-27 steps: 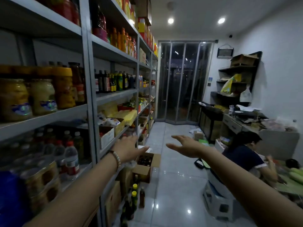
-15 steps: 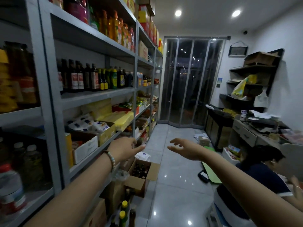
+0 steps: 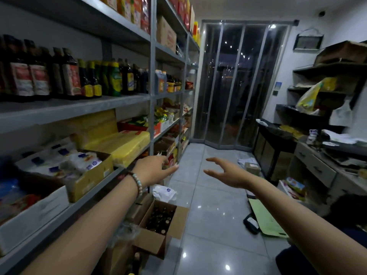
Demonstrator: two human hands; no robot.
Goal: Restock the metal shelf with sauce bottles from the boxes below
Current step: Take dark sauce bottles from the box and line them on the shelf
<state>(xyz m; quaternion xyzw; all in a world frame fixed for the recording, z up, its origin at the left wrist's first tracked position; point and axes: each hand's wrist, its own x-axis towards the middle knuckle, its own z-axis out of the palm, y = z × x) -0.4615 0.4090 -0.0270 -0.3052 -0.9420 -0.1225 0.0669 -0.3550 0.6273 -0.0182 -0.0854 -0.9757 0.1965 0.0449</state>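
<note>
A grey metal shelf point(image 3: 83, 108) runs along the left wall. Dark sauce bottles point(image 3: 67, 76) with red, yellow and green labels stand in a row on its middle level. On the floor below, an open cardboard box point(image 3: 158, 233) holds several dark bottles point(image 3: 160, 217). My left hand point(image 3: 155, 169), with a bead bracelet at the wrist, reaches forward beside the shelf edge with relaxed fingers and holds nothing. My right hand point(image 3: 226, 171) is stretched out over the aisle, fingers spread, empty.
Yellow packs point(image 3: 123, 143) and a carton of white bags point(image 3: 83, 165) fill the lower shelf. A crumpled white bag point(image 3: 164, 193) lies behind the box. Green card point(image 3: 266, 219) lies on the tiled floor. A cluttered desk point(image 3: 317, 167) and a seated person point(image 3: 349, 211) are right. Glass doors point(image 3: 234, 82) close the far end.
The view has moved forward along the shelf and nearer the open box. Both arms stay stretched out ahead with empty hands; the seated person has slid toward the right edge.
</note>
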